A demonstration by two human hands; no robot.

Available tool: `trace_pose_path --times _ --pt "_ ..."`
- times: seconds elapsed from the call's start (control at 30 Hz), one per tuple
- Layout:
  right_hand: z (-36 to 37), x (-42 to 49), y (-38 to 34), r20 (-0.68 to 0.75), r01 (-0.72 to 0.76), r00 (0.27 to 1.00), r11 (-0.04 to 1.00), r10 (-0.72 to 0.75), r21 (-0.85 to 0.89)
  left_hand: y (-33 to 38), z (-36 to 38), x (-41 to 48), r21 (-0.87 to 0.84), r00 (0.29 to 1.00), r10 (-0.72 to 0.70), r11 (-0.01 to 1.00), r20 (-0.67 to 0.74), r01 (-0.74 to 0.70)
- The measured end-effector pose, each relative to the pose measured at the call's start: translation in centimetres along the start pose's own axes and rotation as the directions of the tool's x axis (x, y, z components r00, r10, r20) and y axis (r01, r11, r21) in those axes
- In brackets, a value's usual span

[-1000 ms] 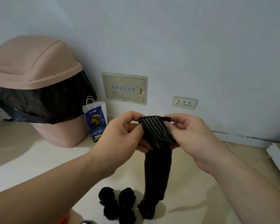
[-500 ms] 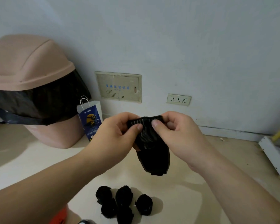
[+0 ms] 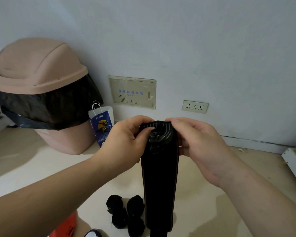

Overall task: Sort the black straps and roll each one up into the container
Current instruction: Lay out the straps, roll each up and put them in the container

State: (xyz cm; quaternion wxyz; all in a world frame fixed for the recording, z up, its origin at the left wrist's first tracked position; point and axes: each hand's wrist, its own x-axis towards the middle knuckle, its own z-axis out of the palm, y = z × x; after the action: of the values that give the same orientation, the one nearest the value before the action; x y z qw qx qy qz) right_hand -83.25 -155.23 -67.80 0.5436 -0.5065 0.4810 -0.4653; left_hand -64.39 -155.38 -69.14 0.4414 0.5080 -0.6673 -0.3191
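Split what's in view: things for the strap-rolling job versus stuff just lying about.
Job: black strap, pinched at its top by left hand and right hand; rolled straps.
Lying about: pink bin, paper bag, wall socket, wall panel.

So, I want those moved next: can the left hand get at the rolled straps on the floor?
Probably, once freed: the left hand pinches the hanging strap now, but the rolled straps lie uncovered on the floor below it, left of the strap.
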Motion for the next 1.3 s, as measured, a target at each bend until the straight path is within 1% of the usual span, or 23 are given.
trace_pose_path --times 0.1,0.2,0.3,0.4,0.47,0.53,0.6,0.67,0.73,0.8,0.83,0.9,0.97,1.03,1.1,1.2,1.23,1.3 --pt "0.1 -0.3 0.3 0.023 0.019 1.000 0.996 -0.017 -0.092 -0.4 0.0 0.0 0.086 0.997 0.079 0.993 0.002 -0.078" --pt "0.6 -0.5 1.0 -0.025 0.052 0.998 0.985 -0.057 -0.167 -0.5 0.1 0.1 0.228 0.987 0.158 0.961 0.022 -0.158" --pt "0.6 -0.2 1.3 -0.043 0.115 0.991 0.965 -0.128 -0.234 -0.4 -0.1 0.0 0.228 0.985 0.171 0.958 0.031 -0.174" --pt "0.4 0.0 1.7 -0.015 0.176 0.982 0.947 -0.187 -0.268 -0.1 0.0 -0.2 0.184 0.985 0.169 0.968 0.038 -0.173" --pt "0.5 0.2 1.9 -0.009 0.200 0.978 0.944 -0.210 -0.261 0.1 0.2 -0.3 0.106 0.994 0.101 0.989 0.049 -0.106" --pt "0.6 0.3 1.9 -0.011 0.212 0.975 0.941 -0.223 -0.265 0.3 0.2 -0.4 -0.007 0.997 -0.010 1.000 0.079 0.011" --pt "0.7 0.4 1.9 -0.014 0.238 0.967 0.927 -0.253 -0.290 0.5 0.0 -0.5 -0.127 0.988 -0.095 0.986 0.118 0.110" --pt "0.7 0.5 1.9 -0.020 0.267 0.958 0.915 -0.286 -0.302 0.8 -0.2 -0.5 -0.210 0.971 -0.158 0.958 0.179 0.194" --pt "0.7 0.6 1.9 -0.024 0.285 0.951 0.904 -0.308 -0.320 1.2 -0.3 -0.5 -0.227 0.943 -0.240 0.929 0.231 0.292" --pt "0.8 0.6 2.0 -0.024 0.307 0.942 0.888 -0.335 -0.343 1.4 -0.2 -0.5 -0.196 0.913 -0.319 0.907 0.256 0.372" --pt "0.8 0.6 2.0 -0.022 0.319 0.937 0.877 -0.350 -0.358 1.4 -0.1 -0.5 -0.196 0.900 -0.340 0.896 0.273 0.399" --pt "0.8 0.6 2.1 -0.014 0.332 0.930 0.859 -0.366 -0.389 1.1 0.1 -0.4 -0.227 0.886 -0.334 0.881 0.321 0.415" --pt "0.7 0.6 2.2 0.000 0.326 0.934 0.854 -0.357 -0.405 0.7 0.1 -0.4 -0.239 0.884 -0.312 0.882 0.348 0.406" --pt "0.7 0.5 2.2 -0.005 0.289 0.950 0.881 -0.313 -0.374 0.5 0.1 -0.3 -0.236 0.891 -0.305 0.889 0.335 0.393" --pt "0.7 0.4 1.8 -0.008 0.213 0.975 0.945 -0.222 -0.249 0.6 0.1 -0.3 -0.219 0.912 -0.292 0.907 0.289 0.360" --pt "0.1 0.3 0.7 0.089 0.064 0.994 0.997 -0.061 -0.032 0.7 -0.1 -0.2 -0.205 0.934 -0.258 0.928 0.245 0.310" --pt "-0.2 0.3 0.5 0.112 0.035 0.993 0.999 -0.034 -0.002 0.7 -0.2 -0.1 -0.209 0.941 -0.244 0.933 0.237 0.294" --pt "-0.4 0.3 0.4 0.101 0.008 0.995 1.000 -0.006 -0.012 0.8 -0.5 -0.2 -0.192 0.954 -0.200 0.950 0.225 0.245"
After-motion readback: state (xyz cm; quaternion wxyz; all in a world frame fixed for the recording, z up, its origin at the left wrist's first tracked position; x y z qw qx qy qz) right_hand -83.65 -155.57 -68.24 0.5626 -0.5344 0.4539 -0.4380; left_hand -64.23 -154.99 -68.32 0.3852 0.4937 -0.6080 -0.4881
